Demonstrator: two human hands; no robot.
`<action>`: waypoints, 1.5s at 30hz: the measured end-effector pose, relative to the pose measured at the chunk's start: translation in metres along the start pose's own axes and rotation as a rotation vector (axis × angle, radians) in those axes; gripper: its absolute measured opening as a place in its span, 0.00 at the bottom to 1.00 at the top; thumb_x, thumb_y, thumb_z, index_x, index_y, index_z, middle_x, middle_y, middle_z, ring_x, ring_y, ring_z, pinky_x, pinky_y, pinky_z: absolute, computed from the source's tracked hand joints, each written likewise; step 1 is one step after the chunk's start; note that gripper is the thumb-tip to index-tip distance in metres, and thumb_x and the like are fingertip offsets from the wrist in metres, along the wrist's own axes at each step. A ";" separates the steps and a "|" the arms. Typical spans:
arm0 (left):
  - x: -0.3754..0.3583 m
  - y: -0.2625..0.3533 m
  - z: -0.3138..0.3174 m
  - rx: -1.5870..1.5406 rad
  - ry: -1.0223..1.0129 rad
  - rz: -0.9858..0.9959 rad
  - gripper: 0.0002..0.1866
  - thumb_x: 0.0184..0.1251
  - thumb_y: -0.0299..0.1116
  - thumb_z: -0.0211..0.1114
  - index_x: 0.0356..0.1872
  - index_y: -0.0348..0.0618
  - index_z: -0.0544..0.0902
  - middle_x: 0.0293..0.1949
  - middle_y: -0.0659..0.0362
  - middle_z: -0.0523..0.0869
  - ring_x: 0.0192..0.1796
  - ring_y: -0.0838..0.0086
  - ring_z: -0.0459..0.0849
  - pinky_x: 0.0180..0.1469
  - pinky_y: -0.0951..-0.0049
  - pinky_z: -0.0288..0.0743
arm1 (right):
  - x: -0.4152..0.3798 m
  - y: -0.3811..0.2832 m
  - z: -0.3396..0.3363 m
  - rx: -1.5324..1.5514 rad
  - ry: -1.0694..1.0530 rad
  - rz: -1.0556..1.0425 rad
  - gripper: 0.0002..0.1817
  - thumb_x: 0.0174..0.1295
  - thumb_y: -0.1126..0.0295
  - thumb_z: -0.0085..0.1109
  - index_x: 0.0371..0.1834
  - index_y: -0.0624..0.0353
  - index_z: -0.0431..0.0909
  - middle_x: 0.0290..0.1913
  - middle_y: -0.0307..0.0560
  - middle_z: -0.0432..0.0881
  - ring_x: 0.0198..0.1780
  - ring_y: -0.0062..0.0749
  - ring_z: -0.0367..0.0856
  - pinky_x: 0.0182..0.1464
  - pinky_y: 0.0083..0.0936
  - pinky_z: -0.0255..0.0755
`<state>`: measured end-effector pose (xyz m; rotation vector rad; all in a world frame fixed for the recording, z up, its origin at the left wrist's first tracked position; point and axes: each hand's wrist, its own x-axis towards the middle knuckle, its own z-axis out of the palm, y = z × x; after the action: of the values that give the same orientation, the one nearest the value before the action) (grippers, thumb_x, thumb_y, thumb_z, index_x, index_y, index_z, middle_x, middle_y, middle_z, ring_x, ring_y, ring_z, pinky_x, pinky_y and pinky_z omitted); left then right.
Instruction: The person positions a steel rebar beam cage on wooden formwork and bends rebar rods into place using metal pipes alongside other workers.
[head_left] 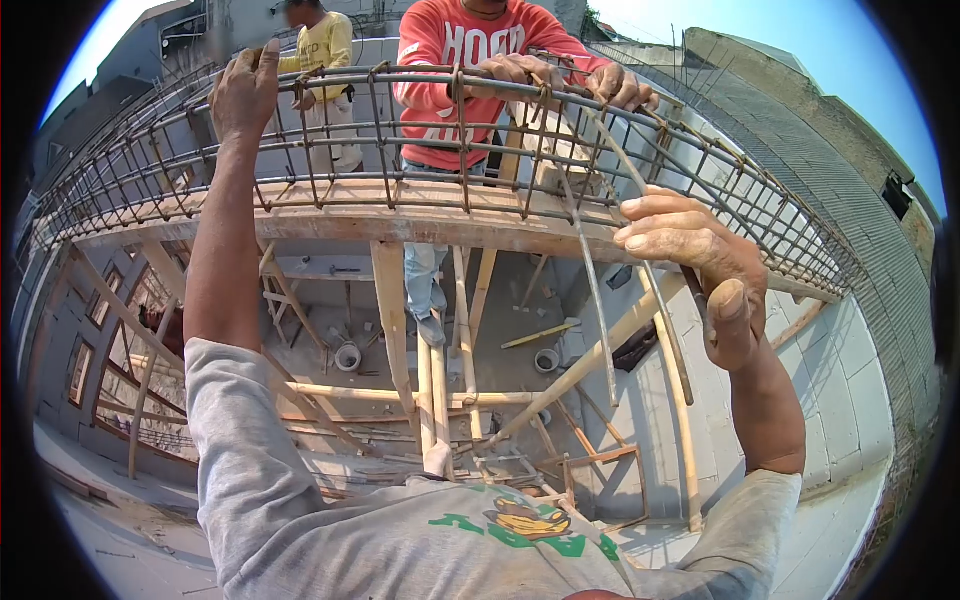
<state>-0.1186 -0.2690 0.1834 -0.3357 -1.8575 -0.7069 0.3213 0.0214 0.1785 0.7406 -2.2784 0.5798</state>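
Note:
A long rebar cage [365, 140] of dark bars and stirrups runs across the view above a wooden beam form [330, 215]. My left hand [243, 92] is on the cage's top bar at the left, its fingers curled over it. My right hand [700, 245] is at the right, in front of the cage, with a short dark metal rod [697, 300] held against the palm; the fingers point left and the thumb is bent. Beside those fingers, loose steel bars [590, 285] slant down from the cage. The rod's far end is hidden.
Facing me, a person in a red sweatshirt [450, 45] has both hands on the cage. Another person in a yellow shirt [325, 45] stands behind at left. Below are wooden props [395, 320], bamboo poles [590, 350], buckets [347, 357] and a block wall [800, 420].

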 end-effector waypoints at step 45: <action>0.019 -0.069 0.008 0.190 -0.243 0.124 0.26 0.71 0.52 0.43 0.37 0.46 0.87 0.39 0.53 0.88 0.43 0.56 0.87 0.47 0.54 0.78 | 0.045 -0.028 0.007 -0.018 -0.044 0.322 0.36 0.64 0.35 0.49 0.24 0.61 0.82 0.08 0.34 0.64 0.13 0.22 0.61 0.41 0.33 0.72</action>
<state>-0.1689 -0.3205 0.1774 -0.4232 -2.0947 -0.4155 0.3084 -0.0188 0.2114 0.3811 -2.4590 0.6930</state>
